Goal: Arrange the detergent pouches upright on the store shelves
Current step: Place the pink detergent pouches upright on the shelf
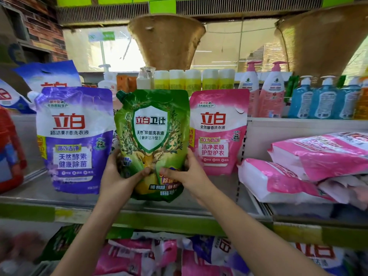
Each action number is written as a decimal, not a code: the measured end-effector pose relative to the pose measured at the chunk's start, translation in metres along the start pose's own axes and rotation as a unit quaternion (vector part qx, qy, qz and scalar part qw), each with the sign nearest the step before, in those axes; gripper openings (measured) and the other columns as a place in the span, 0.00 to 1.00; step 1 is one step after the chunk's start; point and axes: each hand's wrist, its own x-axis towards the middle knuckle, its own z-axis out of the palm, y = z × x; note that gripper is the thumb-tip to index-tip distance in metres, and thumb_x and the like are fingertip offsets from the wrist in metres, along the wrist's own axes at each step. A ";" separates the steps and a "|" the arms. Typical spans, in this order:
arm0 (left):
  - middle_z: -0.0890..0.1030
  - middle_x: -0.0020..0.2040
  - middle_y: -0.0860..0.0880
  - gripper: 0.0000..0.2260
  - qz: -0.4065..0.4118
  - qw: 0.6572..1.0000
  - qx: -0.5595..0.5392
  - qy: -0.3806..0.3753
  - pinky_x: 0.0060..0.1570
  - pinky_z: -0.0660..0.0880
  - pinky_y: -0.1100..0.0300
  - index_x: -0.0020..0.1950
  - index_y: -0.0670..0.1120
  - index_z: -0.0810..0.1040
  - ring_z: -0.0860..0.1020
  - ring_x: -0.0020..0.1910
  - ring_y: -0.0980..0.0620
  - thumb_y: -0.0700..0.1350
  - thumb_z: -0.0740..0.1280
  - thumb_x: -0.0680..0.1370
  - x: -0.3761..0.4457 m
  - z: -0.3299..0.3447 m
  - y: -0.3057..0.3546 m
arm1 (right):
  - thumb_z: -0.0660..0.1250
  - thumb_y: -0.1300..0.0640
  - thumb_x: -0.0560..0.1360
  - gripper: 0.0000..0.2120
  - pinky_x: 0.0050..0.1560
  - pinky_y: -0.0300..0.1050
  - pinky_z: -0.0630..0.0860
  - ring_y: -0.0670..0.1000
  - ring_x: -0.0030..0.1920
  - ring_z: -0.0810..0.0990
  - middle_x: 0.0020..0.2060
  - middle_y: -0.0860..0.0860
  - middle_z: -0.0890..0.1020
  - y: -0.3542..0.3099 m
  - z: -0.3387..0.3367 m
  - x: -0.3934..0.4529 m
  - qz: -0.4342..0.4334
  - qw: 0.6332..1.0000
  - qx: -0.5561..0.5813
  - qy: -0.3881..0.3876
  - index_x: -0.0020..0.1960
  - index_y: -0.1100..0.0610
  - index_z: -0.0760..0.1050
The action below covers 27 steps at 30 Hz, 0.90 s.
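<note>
Both hands grip the green pouch [152, 140] by its lower corners: left hand [117, 176] and right hand [189, 172], fingers curled round its sides, thumbs pressed on its front. Green pouch stands upright on the shelf [59, 198], spout at top left. Purple pouch [73, 136] upright just left of it; pink pouch [218, 132] upright just right. Further right, pink bags [298, 168] lie stacked flat.
</note>
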 end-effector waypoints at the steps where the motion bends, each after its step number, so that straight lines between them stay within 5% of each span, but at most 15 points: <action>1: 0.75 0.60 0.55 0.41 0.018 0.999 0.033 0.031 0.57 0.76 0.61 0.74 0.47 0.63 0.75 0.59 0.55 0.47 0.79 0.65 -0.005 0.003 0.005 | 0.80 0.56 0.67 0.35 0.60 0.47 0.78 0.50 0.63 0.77 0.63 0.49 0.78 -0.007 -0.005 -0.004 0.003 1.000 -0.024 0.003 0.68 0.46 0.66; 3: 0.72 0.66 0.47 0.36 0.078 0.991 0.080 0.077 0.65 0.70 0.55 0.73 0.45 0.64 0.71 0.65 0.50 0.46 0.77 0.69 -0.018 0.015 0.019 | 0.78 0.48 0.65 0.40 0.59 0.43 0.75 0.49 0.64 0.75 0.64 0.48 0.76 -0.025 -0.021 -0.014 -0.013 0.997 -0.060 0.035 0.72 0.50 0.64; 5: 0.72 0.64 0.49 0.30 0.147 0.984 0.068 0.070 0.63 0.68 0.60 0.71 0.47 0.67 0.70 0.64 0.53 0.46 0.75 0.72 -0.033 0.038 0.037 | 0.75 0.44 0.67 0.35 0.55 0.38 0.75 0.46 0.61 0.77 0.61 0.46 0.77 -0.048 -0.042 -0.030 -0.050 0.991 -0.095 0.085 0.70 0.50 0.67; 8: 0.75 0.60 0.54 0.22 0.201 0.979 0.011 -0.006 0.60 0.69 0.64 0.68 0.48 0.70 0.74 0.61 0.57 0.46 0.72 0.75 -0.054 0.084 0.068 | 0.73 0.49 0.74 0.19 0.51 0.36 0.80 0.42 0.55 0.81 0.55 0.44 0.81 -0.078 -0.081 -0.058 -0.096 0.975 -0.112 0.168 0.61 0.47 0.71; 12: 0.79 0.57 0.54 0.15 0.191 0.971 -0.059 -0.133 0.60 0.72 0.66 0.63 0.47 0.74 0.76 0.60 0.57 0.44 0.70 0.77 -0.079 0.161 0.104 | 0.71 0.56 0.76 0.09 0.53 0.44 0.81 0.47 0.52 0.83 0.50 0.46 0.82 -0.112 -0.146 -0.104 -0.126 0.940 -0.112 0.297 0.52 0.47 0.73; 16: 0.78 0.62 0.47 0.17 0.174 0.966 -0.049 -0.186 0.63 0.71 0.57 0.65 0.44 0.74 0.75 0.62 0.51 0.46 0.68 0.78 -0.092 0.225 0.125 | 0.70 0.58 0.77 0.09 0.47 0.47 0.77 0.54 0.50 0.80 0.49 0.51 0.80 -0.124 -0.208 -0.142 -0.110 0.898 -0.082 0.419 0.50 0.48 0.71; 22: 0.75 0.67 0.45 0.19 0.142 0.967 0.008 -0.210 0.60 0.68 0.59 0.68 0.43 0.72 0.73 0.65 0.49 0.47 0.66 0.80 -0.083 0.288 0.145 | 0.73 0.58 0.73 0.19 0.52 0.50 0.76 0.53 0.48 0.77 0.52 0.54 0.76 -0.124 -0.272 -0.163 -0.027 0.845 -0.004 0.534 0.56 0.55 0.65; 27: 0.74 0.67 0.43 0.21 0.090 0.965 0.050 -0.243 0.52 0.66 0.60 0.71 0.44 0.68 0.74 0.52 0.55 0.49 0.65 0.80 -0.066 0.316 0.145 | 0.74 0.62 0.72 0.22 0.58 0.69 0.76 0.64 0.56 0.81 0.58 0.64 0.79 -0.116 -0.277 -0.155 0.022 0.865 0.127 0.485 0.62 0.63 0.69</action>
